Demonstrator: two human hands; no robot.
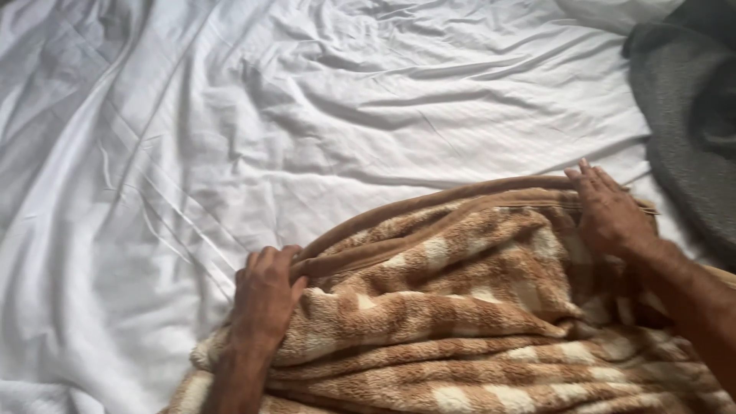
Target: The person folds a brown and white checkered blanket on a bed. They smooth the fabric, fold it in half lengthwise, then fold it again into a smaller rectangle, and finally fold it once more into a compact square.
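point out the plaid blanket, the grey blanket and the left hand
plaid blanket (460, 307), head view, on its fuzzy checked middle
grey blanket (682, 100), head view, on its upper fold
left hand (264, 295), head view, on the back of the hand

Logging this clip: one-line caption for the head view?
Left hand grips and right hand presses the brown-and-cream checked fleece blanket on a wrinkled white sheet.

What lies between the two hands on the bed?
In the head view, the brown edge band of the brown-and-cream checked blanket runs between the left hand and the right hand, over the white sheet.
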